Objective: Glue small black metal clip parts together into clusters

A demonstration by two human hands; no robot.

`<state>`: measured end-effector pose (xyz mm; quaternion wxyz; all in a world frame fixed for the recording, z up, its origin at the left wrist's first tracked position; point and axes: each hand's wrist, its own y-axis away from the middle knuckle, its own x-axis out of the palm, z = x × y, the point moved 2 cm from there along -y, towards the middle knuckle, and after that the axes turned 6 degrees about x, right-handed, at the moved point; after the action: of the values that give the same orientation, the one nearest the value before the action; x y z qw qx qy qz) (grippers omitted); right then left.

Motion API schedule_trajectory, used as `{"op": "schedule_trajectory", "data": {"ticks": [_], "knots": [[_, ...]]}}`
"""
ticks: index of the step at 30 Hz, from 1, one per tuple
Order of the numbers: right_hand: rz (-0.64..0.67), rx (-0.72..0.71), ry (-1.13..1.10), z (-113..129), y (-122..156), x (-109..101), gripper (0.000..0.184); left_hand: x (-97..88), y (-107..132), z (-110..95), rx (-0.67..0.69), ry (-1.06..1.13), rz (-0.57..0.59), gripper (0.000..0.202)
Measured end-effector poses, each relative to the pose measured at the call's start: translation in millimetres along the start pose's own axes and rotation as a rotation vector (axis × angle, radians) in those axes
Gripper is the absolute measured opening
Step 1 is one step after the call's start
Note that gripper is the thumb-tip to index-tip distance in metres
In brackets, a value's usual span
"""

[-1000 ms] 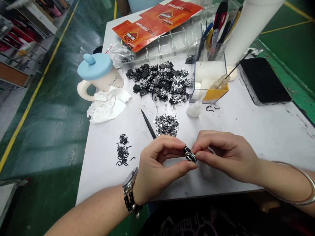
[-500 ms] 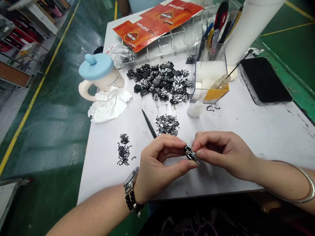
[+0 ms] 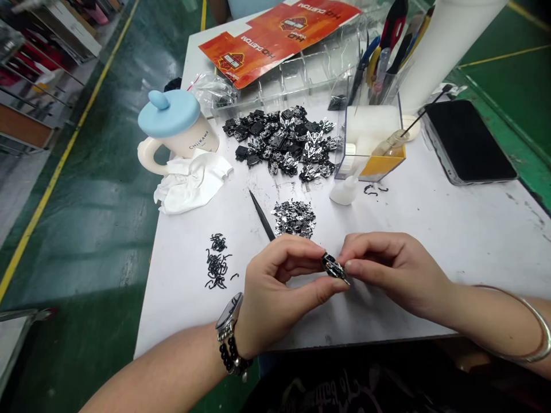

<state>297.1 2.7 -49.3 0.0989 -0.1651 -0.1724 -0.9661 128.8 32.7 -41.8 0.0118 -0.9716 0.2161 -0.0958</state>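
Observation:
Between the thumb and fingers of my left hand (image 3: 279, 281) is a small black-and-silver assembly (image 3: 334, 268), tilted above the front of the table. My right hand (image 3: 387, 269) is closed in a pinch at the assembly's right edge; anything between those fingertips is too small or hidden to make out. Just behind my hands lies a heap of tiny silver metal pieces (image 3: 295, 218). A black pointed tool, probably tweezers (image 3: 262, 215), rests left of that heap. Small dark bent pieces (image 3: 217, 267) form a pile to the left. Farther back sits a larger pile of black-and-silver parts (image 3: 279, 140).
A mug with a blue lid (image 3: 170, 115) and crumpled tissue (image 3: 191, 180) occupy the left side. At right are a clear tool holder (image 3: 372, 140), a small white bottle (image 3: 344, 190) and a phone (image 3: 471, 140). An orange printed sheet (image 3: 279, 40) covers part of a clear compartment tray (image 3: 297, 77).
My right hand has shifted very slightly right at the assembly's edge. My left hand keeps its hold, and the view has moved a little.

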Motion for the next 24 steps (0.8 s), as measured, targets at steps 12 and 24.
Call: {"op": "schedule_trajectory", "data": {"ticks": [12, 24], "knots": [[-0.031, 0.107, -0.018, -2, 0, 0, 0.008, 2.3, 0, 2, 0.001, 0.016, 0.028, 0.03], [0.013, 0.308, -0.221, -12, -2, -2, 0.016, 1.9, 1, 1, -0.019, 0.011, 0.02, 0.032]]}}
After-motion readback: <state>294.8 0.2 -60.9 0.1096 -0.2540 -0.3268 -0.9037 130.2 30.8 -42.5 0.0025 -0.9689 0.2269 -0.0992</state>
